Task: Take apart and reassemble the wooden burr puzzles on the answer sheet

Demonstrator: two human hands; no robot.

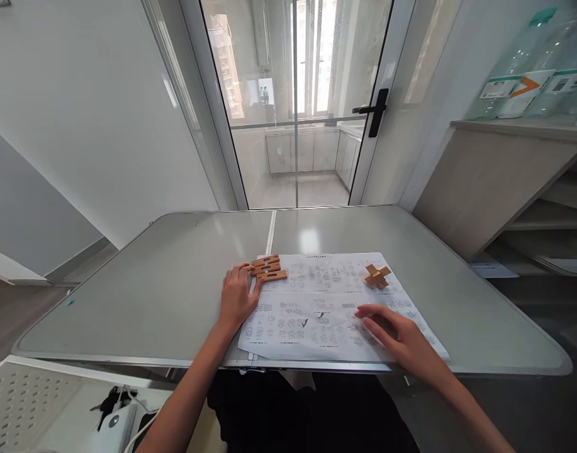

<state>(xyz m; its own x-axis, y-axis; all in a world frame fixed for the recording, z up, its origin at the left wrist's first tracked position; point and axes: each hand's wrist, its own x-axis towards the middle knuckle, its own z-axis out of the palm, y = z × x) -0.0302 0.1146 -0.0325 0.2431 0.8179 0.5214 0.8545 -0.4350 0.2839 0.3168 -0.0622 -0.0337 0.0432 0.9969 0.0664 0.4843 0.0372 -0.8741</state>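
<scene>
My left hand (pixel 237 294) is at the left edge of a printed instruction sheet (pixel 311 292), its fingers and thumb closed about the left ends of the slotted wooden puzzle pieces (pixel 272 275). These flat pieces lie side by side, partly on the paper. My right hand (pixel 401 336) hovers over or rests on the sheet's lower right part, thumb and index finger apart, with nothing visible between them. Beyond it, near the sheet's upper right corner, stands an interlocked wooden burr puzzle (pixel 377 275) with crossing bars.
The sheet lies on a glossy grey folding table (pixel 128 296) with a metal rim. A glass door (pixel 297 157) stands behind it. Large plastic bottles (pixel 528 82) sit on a shelf unit (pixel 496 182) at right. Lower left, keys (pixel 111 399) and a white device (pixel 117 428) lie on a white surface.
</scene>
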